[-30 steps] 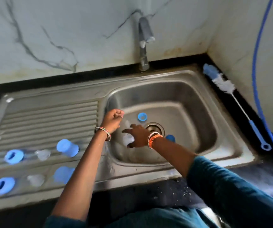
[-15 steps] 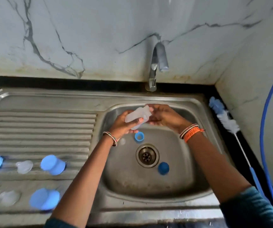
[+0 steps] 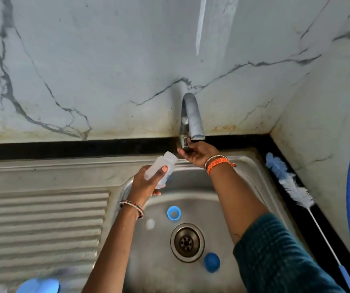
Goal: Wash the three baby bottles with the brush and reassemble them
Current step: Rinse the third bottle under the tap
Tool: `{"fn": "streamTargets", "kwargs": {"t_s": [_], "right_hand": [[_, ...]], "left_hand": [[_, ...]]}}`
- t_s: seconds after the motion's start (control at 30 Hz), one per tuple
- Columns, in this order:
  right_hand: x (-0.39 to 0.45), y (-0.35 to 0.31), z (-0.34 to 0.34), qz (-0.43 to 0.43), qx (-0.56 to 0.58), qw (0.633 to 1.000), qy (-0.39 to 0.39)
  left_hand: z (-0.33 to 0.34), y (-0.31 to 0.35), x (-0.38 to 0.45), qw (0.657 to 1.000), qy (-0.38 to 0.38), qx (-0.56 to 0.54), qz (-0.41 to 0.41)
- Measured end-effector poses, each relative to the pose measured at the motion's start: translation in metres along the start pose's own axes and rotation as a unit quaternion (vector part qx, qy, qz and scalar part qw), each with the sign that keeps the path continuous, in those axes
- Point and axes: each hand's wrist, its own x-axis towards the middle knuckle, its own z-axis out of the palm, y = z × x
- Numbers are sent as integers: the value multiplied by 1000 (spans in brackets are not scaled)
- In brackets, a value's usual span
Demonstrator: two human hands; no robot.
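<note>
While your left hand (image 3: 143, 183) grips the clear plastic baby bottle (image 3: 160, 169) tilted above the steel sink basin (image 3: 193, 187), your right hand (image 3: 196, 154) curls its fingers at the base of the grey curved tap (image 3: 192, 117), and the blue-handled bottle brush (image 3: 296, 192) lies on the black counter to the right.

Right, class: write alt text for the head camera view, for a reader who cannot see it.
A person's left hand grips a clear baby bottle over a steel sink while the right hand reaches the tap. A blue ring and blue cap lie near the drain; a bottle brush rests alongside.
</note>
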Motion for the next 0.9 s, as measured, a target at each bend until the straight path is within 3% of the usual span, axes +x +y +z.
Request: {"fn": "streamTargets", "kwargs": {"t_s": [0.3,0.5,0.67,0.8,0.9], "right_hand": [[-10,2,7,-37,-32,998,37],[-18,-3,4,-14,-58,998,17],[-12,2,1,-27,-103,994,29],[-32,48,-21,-189,-325,922,91],[-60,78,-42,-248,-412,876,-6]], "left_hand": [[6,5,-12,1000,19,3,-18],[10,-4,-18,998,29,-3,-50],[23,-13,-33,992,19,-76,-94],[37,-11,-41,981,71,-124,-129],[50,-7,-46,979,81,-107,-151]]}}
